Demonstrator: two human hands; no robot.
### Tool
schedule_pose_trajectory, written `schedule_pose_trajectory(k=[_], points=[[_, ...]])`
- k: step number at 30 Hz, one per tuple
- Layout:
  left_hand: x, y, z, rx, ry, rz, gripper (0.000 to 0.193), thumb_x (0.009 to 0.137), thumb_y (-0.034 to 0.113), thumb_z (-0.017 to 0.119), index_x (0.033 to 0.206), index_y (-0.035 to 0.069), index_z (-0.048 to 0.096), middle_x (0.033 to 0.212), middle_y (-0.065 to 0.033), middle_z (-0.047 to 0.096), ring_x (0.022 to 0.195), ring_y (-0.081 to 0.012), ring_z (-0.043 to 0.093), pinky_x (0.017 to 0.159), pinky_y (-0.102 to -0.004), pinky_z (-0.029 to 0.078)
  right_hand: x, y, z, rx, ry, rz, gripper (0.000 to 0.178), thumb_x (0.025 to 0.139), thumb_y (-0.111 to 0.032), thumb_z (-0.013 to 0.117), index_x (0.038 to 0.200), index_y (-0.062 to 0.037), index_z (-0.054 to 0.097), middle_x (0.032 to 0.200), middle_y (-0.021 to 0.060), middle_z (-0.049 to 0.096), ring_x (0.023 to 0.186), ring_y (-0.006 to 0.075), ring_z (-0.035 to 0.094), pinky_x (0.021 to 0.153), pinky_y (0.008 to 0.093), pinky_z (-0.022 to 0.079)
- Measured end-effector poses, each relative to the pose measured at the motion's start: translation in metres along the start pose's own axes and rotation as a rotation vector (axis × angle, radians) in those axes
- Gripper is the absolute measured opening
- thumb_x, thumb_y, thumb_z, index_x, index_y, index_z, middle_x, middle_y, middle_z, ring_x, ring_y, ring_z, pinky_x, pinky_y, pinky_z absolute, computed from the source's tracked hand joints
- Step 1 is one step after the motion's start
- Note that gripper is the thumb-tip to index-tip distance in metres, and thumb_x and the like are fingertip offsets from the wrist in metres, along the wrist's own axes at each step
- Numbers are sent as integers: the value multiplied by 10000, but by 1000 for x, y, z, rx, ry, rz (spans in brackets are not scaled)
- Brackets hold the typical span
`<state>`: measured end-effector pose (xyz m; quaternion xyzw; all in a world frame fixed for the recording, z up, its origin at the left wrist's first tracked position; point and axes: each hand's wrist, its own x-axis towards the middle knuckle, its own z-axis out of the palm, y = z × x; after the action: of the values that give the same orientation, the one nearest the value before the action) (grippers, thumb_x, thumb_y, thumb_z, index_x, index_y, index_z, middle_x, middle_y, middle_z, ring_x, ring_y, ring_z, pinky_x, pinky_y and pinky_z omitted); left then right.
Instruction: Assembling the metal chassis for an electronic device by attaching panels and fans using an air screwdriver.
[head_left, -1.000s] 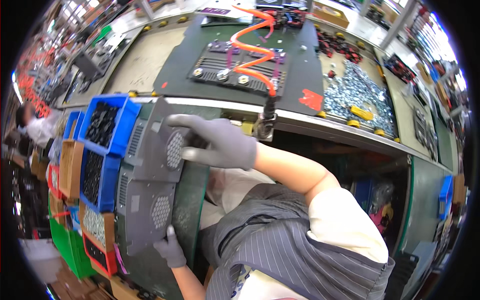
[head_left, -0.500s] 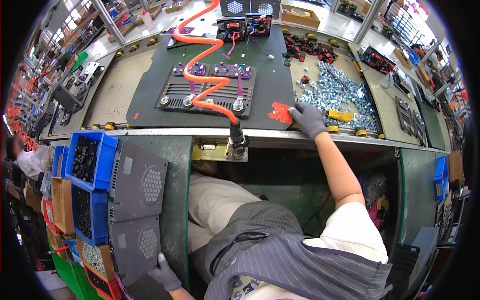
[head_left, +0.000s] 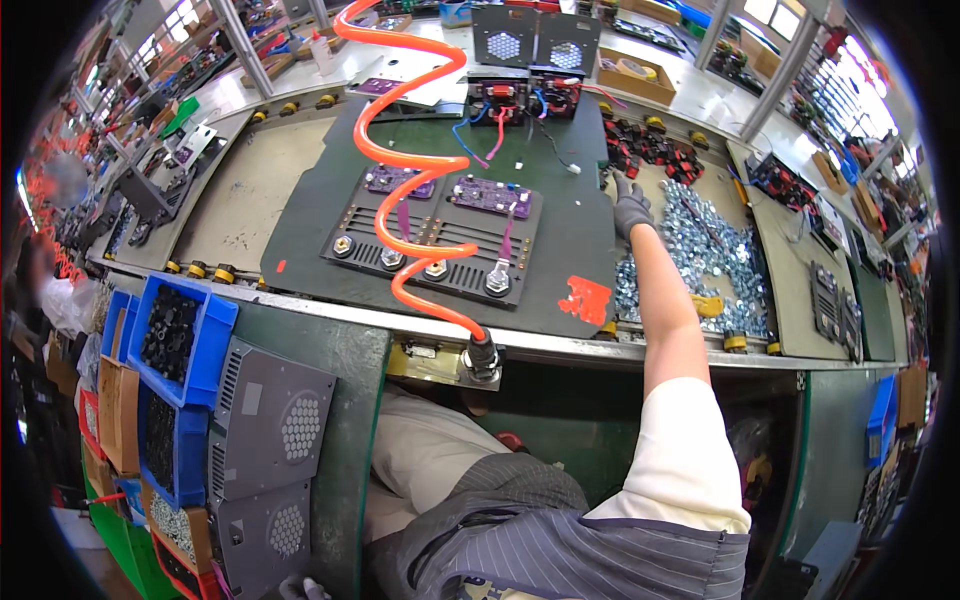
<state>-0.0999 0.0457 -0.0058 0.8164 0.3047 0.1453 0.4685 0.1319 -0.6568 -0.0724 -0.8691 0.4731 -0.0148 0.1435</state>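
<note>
Neighbouring red-black parts [head_left: 652,150]: right grip [head_left: 631,207] | left grip [head_left: 304,588] cropped | both: cannot tell openness

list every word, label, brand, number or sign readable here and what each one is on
None is clear enough to quote.
Upper grey panel: a pale label, too small to read.
Purple circuit boards: any markings are too small to read.
Shirt print: only a scrap shows at the lower edge, too little to read.

Right hand [head_left: 631,208] now nearer red-black parts [head_left: 655,150]
</note>
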Motion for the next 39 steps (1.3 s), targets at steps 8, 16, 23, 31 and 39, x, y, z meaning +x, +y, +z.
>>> schedule_pose_trajectory(k=[8,16,23,31,39], points=[[-16,38,1,128,-748,89,222,839,185,605,981,16,578,911,-66,581,899,-165,517,847,-297,404,23,2,8,-203,8,-234,523,860,-463,448,1348,-313,337,1281,164,449,1165,352,459,938,476,380],[-18,68,73,-63,-1211,8,229,773,116,605,951,-29,607,923,-84,631,844,-145,573,771,-269,456,-13,71,-42,489,175,-215,290,795,-224,617,1034,-92,518,861,102,598,771,251,609,687,342,496],[-28,89,148,-209,-1319,-120,343,889,262,475,1113,13,548,979,-72,579,867,-126,540,773,-277,452,-250,-30,-92,1705,-490,-666,610,711,-45,567,1277,-103,346,1080,135,471,668,171,541,534,276,479],[-31,92,212,-1331,-1521,-1168,359,910,397,445,1124,118,519,1076,-73,581,963,-243,594,837,-439,507,-383,-102,-24,1370,-1091,-989,518,737,-20,604,1214,-9,402,1106,81,508,1006,145,505,902,304,408],[5,127,100,-729,-1344,-288,269,851,211,492,1043,33,553,984,-104,575,914,-175,574,663,-311,522,-380,-190,-51,1493,-983,-1133,294,774,21,539,1066,12,574,1085,73,508,967,143,520,825,289,455]])
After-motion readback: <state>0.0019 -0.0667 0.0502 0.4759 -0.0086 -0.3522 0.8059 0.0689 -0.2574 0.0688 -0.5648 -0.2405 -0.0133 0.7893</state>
